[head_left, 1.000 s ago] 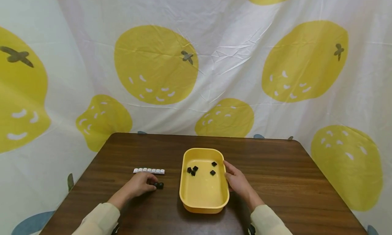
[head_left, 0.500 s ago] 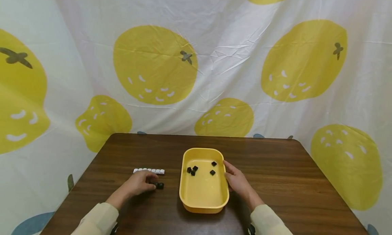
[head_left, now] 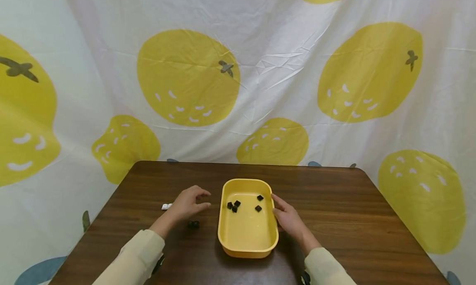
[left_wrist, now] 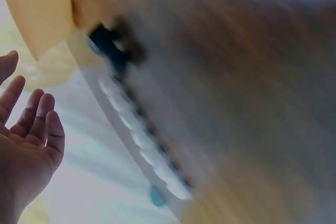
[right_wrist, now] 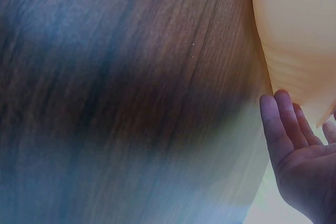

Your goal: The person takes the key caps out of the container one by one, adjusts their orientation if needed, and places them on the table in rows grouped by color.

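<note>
My left hand (head_left: 189,203) is raised to the left of the yellow tray (head_left: 247,251), thumb and fingers apart and nothing between them. In the left wrist view the same hand (left_wrist: 31,145) shows an uncovered palm. Just below it on the table lie a pair of black keycap-like blocks (head_left: 193,224). A row of white keycap-like blocks (head_left: 166,206) is mostly covered by that hand in the head view. Along the tray's right wall rests my right hand (head_left: 291,222); in the right wrist view its straight fingers (right_wrist: 275,124) touch the outer side.
Several black blocks (head_left: 234,206) lie loose inside the tray towards its far half. Brown wood grain covers the table (head_left: 357,219), and a lemon-print curtain (head_left: 275,70) hangs behind its far edge.
My left hand has left the black blocks on the table and moved up and right towards the tray, its fingers now spread. The right hand and tray stay where they were.
</note>
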The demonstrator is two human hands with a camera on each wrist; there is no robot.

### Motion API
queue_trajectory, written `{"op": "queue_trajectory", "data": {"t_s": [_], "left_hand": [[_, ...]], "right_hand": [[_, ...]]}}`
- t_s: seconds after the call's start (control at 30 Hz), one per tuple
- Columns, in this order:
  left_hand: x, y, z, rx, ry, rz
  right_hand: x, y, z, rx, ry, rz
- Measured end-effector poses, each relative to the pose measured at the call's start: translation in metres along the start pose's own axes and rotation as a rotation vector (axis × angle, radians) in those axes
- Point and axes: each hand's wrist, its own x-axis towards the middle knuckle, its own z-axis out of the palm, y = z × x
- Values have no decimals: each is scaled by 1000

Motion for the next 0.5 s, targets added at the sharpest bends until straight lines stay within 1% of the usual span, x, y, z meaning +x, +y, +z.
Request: {"op": "queue_trajectory", "data": {"t_s": [0.17,0.23,0.33,0.4,0.5], "left_hand": [[24,26,12,-37,-24,16],[34,36,19,-32,-42,40],[46,50,29,-19,-81,77],[53,57,37,-10,-114,90],[64,68,50,7,-153,93]], "right_hand": [[0,0,-1,-2,0,-6],[0,0,-1,-3,-1,-9],[-1,0,-1,-3,-4,-4],[-1,-1,0,1,-5,5],[-1,0,0,4,-6,14]]}}
